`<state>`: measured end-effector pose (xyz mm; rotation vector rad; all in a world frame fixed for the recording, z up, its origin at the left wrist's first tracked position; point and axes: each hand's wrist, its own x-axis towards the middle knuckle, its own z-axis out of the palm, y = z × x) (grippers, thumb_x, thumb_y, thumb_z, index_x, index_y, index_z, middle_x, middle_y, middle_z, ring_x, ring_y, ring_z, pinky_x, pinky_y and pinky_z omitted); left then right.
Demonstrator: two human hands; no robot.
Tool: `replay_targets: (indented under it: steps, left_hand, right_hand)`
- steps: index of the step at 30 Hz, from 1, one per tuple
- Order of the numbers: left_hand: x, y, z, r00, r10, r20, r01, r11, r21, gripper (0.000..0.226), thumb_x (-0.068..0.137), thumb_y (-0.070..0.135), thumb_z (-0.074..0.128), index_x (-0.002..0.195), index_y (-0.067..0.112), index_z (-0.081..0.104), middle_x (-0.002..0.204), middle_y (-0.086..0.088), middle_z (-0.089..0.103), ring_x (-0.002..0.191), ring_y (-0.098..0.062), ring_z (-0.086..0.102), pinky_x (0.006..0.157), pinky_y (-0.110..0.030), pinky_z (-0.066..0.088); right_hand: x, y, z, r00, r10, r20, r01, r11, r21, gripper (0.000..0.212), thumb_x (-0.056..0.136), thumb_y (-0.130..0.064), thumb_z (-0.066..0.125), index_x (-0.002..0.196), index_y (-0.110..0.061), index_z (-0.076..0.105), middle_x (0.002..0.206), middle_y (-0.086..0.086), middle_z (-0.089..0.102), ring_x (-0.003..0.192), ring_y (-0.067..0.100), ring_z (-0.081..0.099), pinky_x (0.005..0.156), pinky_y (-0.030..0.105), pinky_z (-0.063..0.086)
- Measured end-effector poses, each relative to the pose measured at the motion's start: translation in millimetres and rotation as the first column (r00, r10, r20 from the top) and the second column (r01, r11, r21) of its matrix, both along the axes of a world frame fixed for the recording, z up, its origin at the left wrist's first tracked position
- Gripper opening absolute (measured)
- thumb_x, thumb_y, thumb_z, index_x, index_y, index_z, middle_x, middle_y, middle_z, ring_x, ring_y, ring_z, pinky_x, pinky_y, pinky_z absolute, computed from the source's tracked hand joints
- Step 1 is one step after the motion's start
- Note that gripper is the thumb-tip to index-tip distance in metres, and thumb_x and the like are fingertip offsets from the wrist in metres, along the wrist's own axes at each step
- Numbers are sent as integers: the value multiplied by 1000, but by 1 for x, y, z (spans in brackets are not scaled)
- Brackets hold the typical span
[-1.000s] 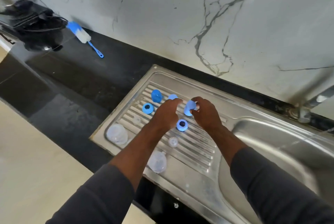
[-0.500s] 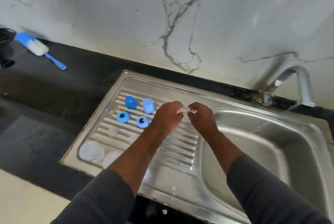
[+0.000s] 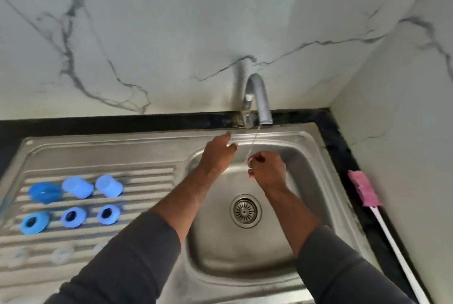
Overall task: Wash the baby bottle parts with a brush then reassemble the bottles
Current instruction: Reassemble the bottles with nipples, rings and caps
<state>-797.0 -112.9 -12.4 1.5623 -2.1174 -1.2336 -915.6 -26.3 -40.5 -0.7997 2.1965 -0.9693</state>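
My right hand [image 3: 267, 172] is over the sink basin [image 3: 304, 208], its fingers curled round a small pale bottle part [image 3: 249, 162] that is mostly hidden. A thin stream of water [image 3: 254, 143] falls from the tap [image 3: 257, 97] onto it. My left hand [image 3: 217, 154] is stretched toward the tap's base with straight fingers and holds nothing. On the ribbed drainboard [image 3: 147, 176] lie three blue caps [image 3: 77, 187] in a row, three blue screw rings [image 3: 73, 216] in front of them, and clear teats [image 3: 61, 252] nearer to me.
The drain strainer [image 3: 245, 210] sits in the middle of the basin. A pink-headed brush with a white handle [image 3: 364, 192] lies on the black counter along the right wall. Marble wall stands behind the tap and on the right.
Both hands moved from the drainboard to the basin under the tap. My left hand let go of the part and reached toward the tap; my view swung right, and water is running.
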Motion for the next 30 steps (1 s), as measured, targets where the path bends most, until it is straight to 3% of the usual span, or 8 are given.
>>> replay_targets:
  steps: [2,5,9,13,15,22,26,30]
  left_hand:
    - [-17,-17,6,999,13,-34,-12,1000,22,59,99,13,50,155,18,34,155,-13,43,133,-29,51,103,-31,42]
    - [-38,-35,6,998,-25,-63,30,997,76,72,90,-5,44,155,25,35,145,-16,53,98,-28,67,68,-26,50]
    - [-57,-39,7,996,-94,-1,93,994,56,45,89,-10,47,129,8,60,117,-22,67,93,-28,66,84,-42,52]
    - [-61,-36,16,985,-157,67,154,987,45,46,95,-8,45,140,2,51,134,-25,59,123,-38,58,103,-46,46]
    - [-59,-40,19,977,-197,85,194,980,38,48,96,-8,43,141,5,51,136,-23,58,126,-37,56,106,-46,44]
    - [-37,-24,2,993,-117,-10,118,991,71,53,94,-5,57,145,9,50,135,-17,61,118,-26,62,101,-36,48]
    - [-10,15,-19,971,110,-211,-70,979,190,37,84,-6,70,119,4,70,116,-13,72,111,-29,68,98,-47,55]
    - [20,48,-27,961,115,-253,-79,986,148,30,77,-3,76,103,10,75,97,-4,77,96,-21,72,94,-42,58]
  right_hand:
    - [-6,-1,2,999,-12,53,13,1000,-15,20,80,-12,62,68,-25,72,63,0,73,64,20,74,74,45,63]
    - [-16,-6,0,998,-21,67,23,999,-27,27,78,-12,61,59,-30,70,62,-3,73,66,19,74,74,44,63]
    - [-19,-12,-1,996,-27,82,31,998,-54,32,70,-24,56,64,-51,70,65,-2,74,70,23,74,72,45,63]
    - [-24,-12,-5,997,-20,76,23,999,-45,32,78,-15,61,59,-39,71,59,0,71,64,23,73,68,47,63]
    - [-25,-10,-8,995,-43,87,46,998,-32,33,80,-13,62,56,-34,71,59,-1,71,64,22,74,68,46,63]
    - [-29,-3,-5,989,-73,126,77,997,-25,28,85,-5,64,61,-20,71,60,0,72,62,19,74,70,44,64]
    - [-16,6,4,992,-39,119,42,999,-23,30,83,3,63,70,-22,72,62,-1,73,62,17,74,71,42,64]
    - [8,24,10,998,35,44,-35,999,-2,29,78,3,64,74,-25,72,66,-4,74,65,14,74,73,40,64]
